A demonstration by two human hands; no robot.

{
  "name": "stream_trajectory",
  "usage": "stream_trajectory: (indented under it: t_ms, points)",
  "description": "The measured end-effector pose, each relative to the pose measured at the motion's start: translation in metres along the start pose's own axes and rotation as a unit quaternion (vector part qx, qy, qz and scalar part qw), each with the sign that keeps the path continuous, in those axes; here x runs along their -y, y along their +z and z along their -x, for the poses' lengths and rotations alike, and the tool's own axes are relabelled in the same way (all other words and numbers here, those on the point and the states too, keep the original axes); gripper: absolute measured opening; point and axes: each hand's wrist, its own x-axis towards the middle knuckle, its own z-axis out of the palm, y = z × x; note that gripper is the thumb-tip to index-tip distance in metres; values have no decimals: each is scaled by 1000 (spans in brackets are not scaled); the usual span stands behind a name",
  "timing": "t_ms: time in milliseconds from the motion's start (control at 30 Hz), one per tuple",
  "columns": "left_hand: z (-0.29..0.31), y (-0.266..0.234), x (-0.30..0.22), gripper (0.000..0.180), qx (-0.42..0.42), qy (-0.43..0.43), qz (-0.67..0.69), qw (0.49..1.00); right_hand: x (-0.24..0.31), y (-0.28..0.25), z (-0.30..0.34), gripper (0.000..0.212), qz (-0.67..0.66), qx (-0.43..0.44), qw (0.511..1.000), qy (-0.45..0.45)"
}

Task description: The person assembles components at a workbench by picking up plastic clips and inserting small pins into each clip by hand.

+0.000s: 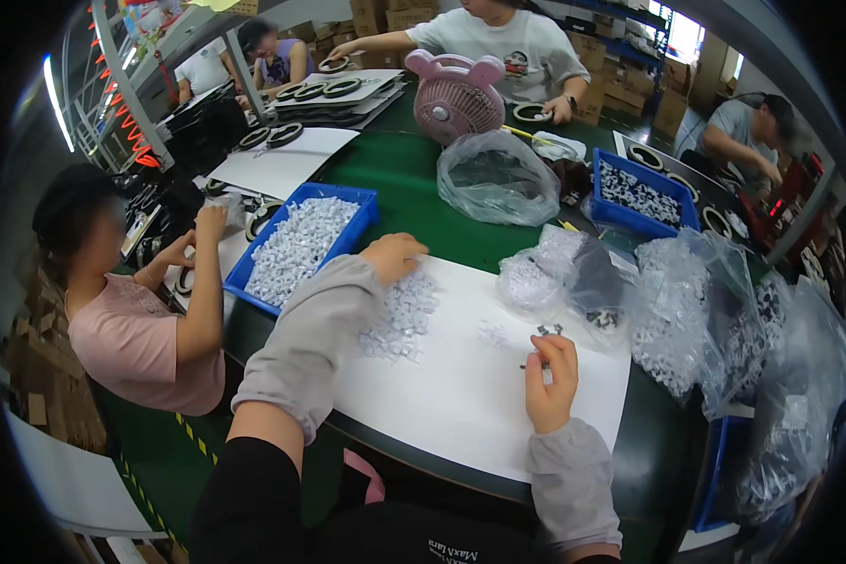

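From here I count one left hand (392, 259) and one right hand (553, 383) over one white sheet (432, 414), one pink fan (458, 105), and two blue trays (365, 220) (617, 214) filled with small parts (299, 242). I also make out five other people (127, 338).

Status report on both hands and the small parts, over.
Left hand at white pile's far edge. Right hand beside dark pieces. Bagged parts at sheet's far-right corner.

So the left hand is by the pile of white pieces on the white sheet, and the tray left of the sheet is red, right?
That tray is blue, not red, as the head view shows; the left hand is by the pile of white pieces on the white sheet.
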Motion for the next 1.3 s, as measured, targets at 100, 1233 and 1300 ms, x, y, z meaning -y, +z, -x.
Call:
stream_trajectory:
  t_ms: [100,1233,1300]
  points:
    - [-21,-5,-31,26,128,-68,-134,980,-5,-17,-6,22,47,-30,998,-20]
    - [36,89,-192,12,-116,138,221,958,-21,-29,-9,12,-199,113,939,257]
    - [37,92,-189,9,-100,128,232,959,-21,-27,-10,14,-249,104,918,289]
